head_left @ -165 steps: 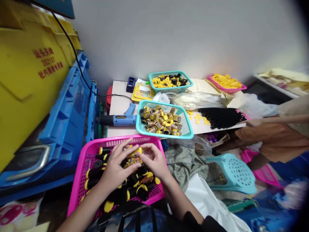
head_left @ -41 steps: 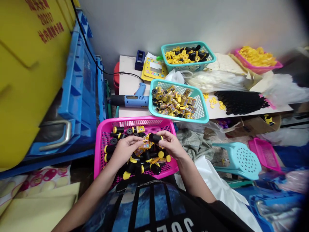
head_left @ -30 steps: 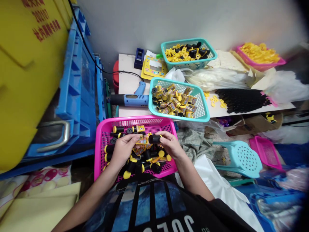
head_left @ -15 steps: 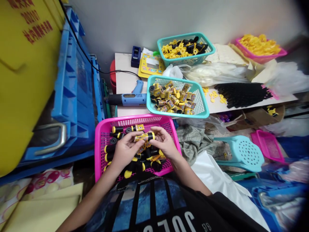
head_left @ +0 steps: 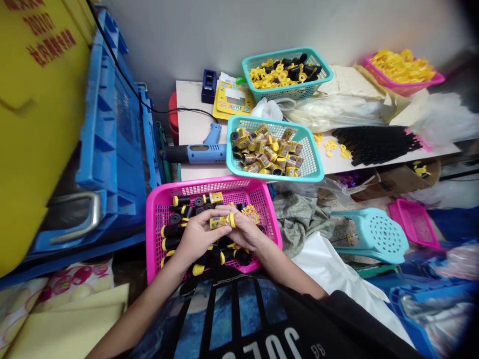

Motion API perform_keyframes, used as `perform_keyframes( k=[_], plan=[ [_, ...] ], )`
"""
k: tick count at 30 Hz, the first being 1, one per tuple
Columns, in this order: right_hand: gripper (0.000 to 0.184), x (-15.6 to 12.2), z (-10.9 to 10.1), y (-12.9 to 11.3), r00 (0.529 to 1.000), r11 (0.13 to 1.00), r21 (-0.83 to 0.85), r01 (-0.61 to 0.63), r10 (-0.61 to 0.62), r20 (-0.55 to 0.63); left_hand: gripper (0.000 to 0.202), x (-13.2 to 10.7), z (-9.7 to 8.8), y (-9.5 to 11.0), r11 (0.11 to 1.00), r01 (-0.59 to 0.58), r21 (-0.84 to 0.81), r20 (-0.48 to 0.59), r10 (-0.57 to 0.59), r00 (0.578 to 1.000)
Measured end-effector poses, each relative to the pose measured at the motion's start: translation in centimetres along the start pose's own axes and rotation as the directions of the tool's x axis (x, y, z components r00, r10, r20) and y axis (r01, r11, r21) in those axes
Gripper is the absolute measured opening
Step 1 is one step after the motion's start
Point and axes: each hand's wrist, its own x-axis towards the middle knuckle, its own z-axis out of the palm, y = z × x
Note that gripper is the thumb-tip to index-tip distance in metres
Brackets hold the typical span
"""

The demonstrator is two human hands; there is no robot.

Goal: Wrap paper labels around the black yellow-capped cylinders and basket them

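Observation:
A small tube (head_left: 220, 221) with a yellow printed sleeve and a yellow rim is held above the pink basket (head_left: 151, 219). My left hand (head_left: 200, 237) is closed on its body, thumb below and fingers above. My right hand (head_left: 245, 232) closes round the rimmed end, its fingertips partly hidden behind the tube. Black tubes (head_left: 170, 243) with yellow rims lie in the basket under my hands. Yellow printed sleeves (head_left: 251, 213) lie in it just beyond my right hand.
A turquoise basket (head_left: 313, 174) of sleeved tubes stands on the table beside a blue heat gun (head_left: 207, 153). Behind are another turquoise basket (head_left: 292, 93) and a pink basket of yellow parts (head_left: 402, 67). Blue crates (head_left: 108, 124) stand left; a turquoise stool (head_left: 385, 237) is right.
The yellow sleeve now covers the tube's body where black showed earlier. My right hand has moved in towards my left, uncovering loose sleeves in the basket.

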Motion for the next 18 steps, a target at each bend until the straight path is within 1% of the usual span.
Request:
perform_keyframes(
  k=[4,7,10,12,14,15,16,17,18],
  plan=[
    [0.052,0.0,-0.2,0.1,0.998,0.999,-0.001,0.052,-0.052,-0.022,0.029,0.1,0.1,0.0,1.000,-0.019,0.019,-0.006,0.019,1.000],
    [0.048,-0.1,0.0,-0.1,0.993,0.993,-0.061,0.097,-0.101,-0.055,0.026,0.2,0.2,0.7,0.996,-0.021,0.090,0.019,0.020,1.000],
    [0.054,-0.2,-0.1,-0.2,0.994,0.990,-0.103,0.101,-0.105,-0.034,0.024,0.2,0.5,1.3,0.986,-0.004,0.164,0.052,-0.004,0.999],
    [0.060,-0.1,-0.4,-0.1,0.995,0.989,-0.106,0.102,-0.103,-0.003,0.024,0.2,0.6,1.4,0.981,0.011,0.192,0.040,-0.019,0.999],
    [0.064,-0.2,-0.7,0.0,0.992,0.977,-0.171,0.124,-0.123,0.015,0.026,0.2,0.6,1.1,0.976,0.035,0.215,0.018,-0.040,0.999],
    [0.063,-0.3,-0.7,-0.1,0.989,0.957,-0.249,0.147,-0.150,0.007,0.026,0.2,0.5,1.0,0.975,0.045,0.218,0.012,-0.049,0.999],
    [0.060,-0.5,-0.7,-0.4,0.980,0.917,-0.354,0.184,-0.199,-0.007,0.027,0.3,0.5,0.8,0.976,0.050,0.210,0.008,-0.052,0.999],
    [0.055,-0.7,-0.6,-0.7,0.964,0.850,-0.474,0.230,-0.266,-0.010,0.028,0.4,0.4,0.8,0.981,0.048,0.188,-0.004,-0.049,0.999],
    [0.050,-0.9,-0.3,-1.3,0.940,0.755,-0.592,0.281,-0.340,0.013,0.030,0.5,0.4,0.9,0.987,0.040,0.153,-0.024,-0.037,0.999]
  ],
)
